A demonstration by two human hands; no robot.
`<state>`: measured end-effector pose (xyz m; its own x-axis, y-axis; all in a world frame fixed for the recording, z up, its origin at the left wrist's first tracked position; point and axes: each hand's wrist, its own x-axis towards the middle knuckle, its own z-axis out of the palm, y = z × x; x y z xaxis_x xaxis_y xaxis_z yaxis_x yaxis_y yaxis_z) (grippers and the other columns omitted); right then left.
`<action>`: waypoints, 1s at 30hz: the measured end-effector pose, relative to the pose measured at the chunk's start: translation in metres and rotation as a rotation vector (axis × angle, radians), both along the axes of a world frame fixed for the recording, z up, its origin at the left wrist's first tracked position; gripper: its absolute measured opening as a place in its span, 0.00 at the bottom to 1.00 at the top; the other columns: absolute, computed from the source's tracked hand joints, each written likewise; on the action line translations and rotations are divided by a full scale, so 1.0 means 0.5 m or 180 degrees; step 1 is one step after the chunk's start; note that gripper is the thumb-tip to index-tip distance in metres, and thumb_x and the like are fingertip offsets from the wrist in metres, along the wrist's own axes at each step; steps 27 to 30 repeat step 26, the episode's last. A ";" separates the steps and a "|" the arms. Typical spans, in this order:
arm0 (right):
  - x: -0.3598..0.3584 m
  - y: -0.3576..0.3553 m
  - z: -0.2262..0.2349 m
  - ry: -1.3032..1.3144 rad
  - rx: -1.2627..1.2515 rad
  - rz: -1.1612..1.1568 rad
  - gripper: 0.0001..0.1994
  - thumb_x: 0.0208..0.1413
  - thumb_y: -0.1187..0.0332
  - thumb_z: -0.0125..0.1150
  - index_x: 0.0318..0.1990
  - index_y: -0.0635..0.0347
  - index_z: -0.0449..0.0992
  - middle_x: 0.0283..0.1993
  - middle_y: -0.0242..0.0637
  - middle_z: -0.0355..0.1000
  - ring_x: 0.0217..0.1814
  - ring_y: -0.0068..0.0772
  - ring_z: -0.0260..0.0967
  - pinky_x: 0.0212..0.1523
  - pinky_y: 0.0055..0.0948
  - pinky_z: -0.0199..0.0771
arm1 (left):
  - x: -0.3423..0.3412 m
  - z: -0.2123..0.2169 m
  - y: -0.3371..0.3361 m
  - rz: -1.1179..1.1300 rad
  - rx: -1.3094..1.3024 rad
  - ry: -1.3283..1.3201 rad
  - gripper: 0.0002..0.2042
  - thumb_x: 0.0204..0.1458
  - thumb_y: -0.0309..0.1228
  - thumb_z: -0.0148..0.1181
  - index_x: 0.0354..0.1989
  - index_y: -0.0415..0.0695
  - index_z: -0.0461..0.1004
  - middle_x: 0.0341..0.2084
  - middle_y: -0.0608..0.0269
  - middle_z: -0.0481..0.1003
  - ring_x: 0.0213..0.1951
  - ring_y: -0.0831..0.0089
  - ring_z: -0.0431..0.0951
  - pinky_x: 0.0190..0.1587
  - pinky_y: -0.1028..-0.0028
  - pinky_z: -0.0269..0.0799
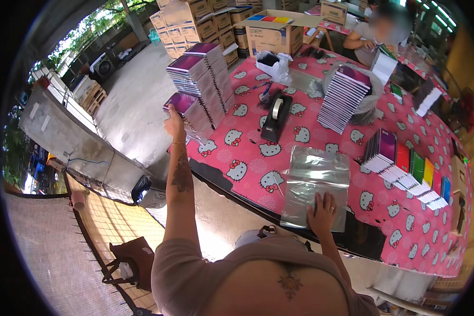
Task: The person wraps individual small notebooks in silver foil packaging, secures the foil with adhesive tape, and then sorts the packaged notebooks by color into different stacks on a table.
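My left hand (174,126) reaches out to the near corner of a front stack of purple notebooks (182,104) in clear wrap. One digit lies over the top cover and the others close round the side, partly hidden. Taller stacks of similar wrapped notebooks (203,50) rise directly behind. On a pile of clear plastic bags (316,176) at the table's near edge, my right hand (323,211) rests flat with fingers spread.
A black tape dispenser (276,118) stands mid-table on the pink patterned cover (258,163). Behind it is a white bag (274,67). Spiral notebooks (344,99) are piled to the right, near a fanned multicoloured row (405,166). A co-worker (371,45) sits across; cartons (274,39) stand behind.
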<state>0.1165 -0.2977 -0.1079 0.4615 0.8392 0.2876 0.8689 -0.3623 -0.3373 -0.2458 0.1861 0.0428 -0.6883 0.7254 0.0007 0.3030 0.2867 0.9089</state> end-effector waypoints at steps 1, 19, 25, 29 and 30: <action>-0.004 0.001 -0.003 -0.0145 -0.0079 0.0033 0.32 0.53 0.55 0.63 0.65 0.52 0.65 0.70 0.50 0.56 0.74 0.57 0.48 0.68 0.57 0.49 | -0.001 0.011 -0.003 -0.0091 -0.0075 -0.0082 0.49 0.51 0.70 0.49 0.57 0.26 0.68 0.55 0.30 0.68 0.58 0.40 0.70 0.60 0.50 0.64; 0.670 -0.454 0.147 -0.0134 0.1118 -0.1872 0.32 0.51 0.64 0.67 0.65 0.52 0.65 0.71 0.46 0.55 0.70 0.57 0.54 0.64 0.55 0.58 | 0.939 -0.044 -0.911 -0.5923 0.3080 0.0856 0.16 0.53 0.31 0.65 0.50 0.41 0.75 0.49 0.50 0.73 0.49 0.53 0.77 0.50 0.60 0.74; 1.041 -0.661 0.194 -0.0645 0.0529 -0.2291 0.39 0.50 0.66 0.68 0.71 0.47 0.57 0.77 0.42 0.47 0.77 0.55 0.45 0.71 0.58 0.49 | 1.331 -0.041 -1.219 -0.6776 0.3494 0.0743 0.18 0.55 0.34 0.65 0.53 0.43 0.74 0.51 0.50 0.72 0.50 0.54 0.77 0.52 0.58 0.74; 1.092 -0.680 0.194 -0.0679 0.0230 -0.2267 0.41 0.49 0.66 0.68 0.72 0.45 0.55 0.77 0.42 0.45 0.78 0.55 0.42 0.72 0.58 0.48 | 1.386 -0.036 -1.255 -0.6900 0.3337 0.1021 0.19 0.56 0.37 0.63 0.55 0.45 0.74 0.55 0.50 0.70 0.52 0.55 0.76 0.56 0.60 0.71; 1.092 -0.680 0.194 -0.0679 0.0230 -0.2267 0.41 0.49 0.66 0.68 0.72 0.45 0.55 0.77 0.42 0.45 0.78 0.55 0.42 0.72 0.58 0.48 | 1.386 -0.036 -1.255 -0.6900 0.3337 0.1021 0.19 0.56 0.37 0.63 0.55 0.45 0.74 0.55 0.50 0.70 0.52 0.55 0.76 0.56 0.60 0.71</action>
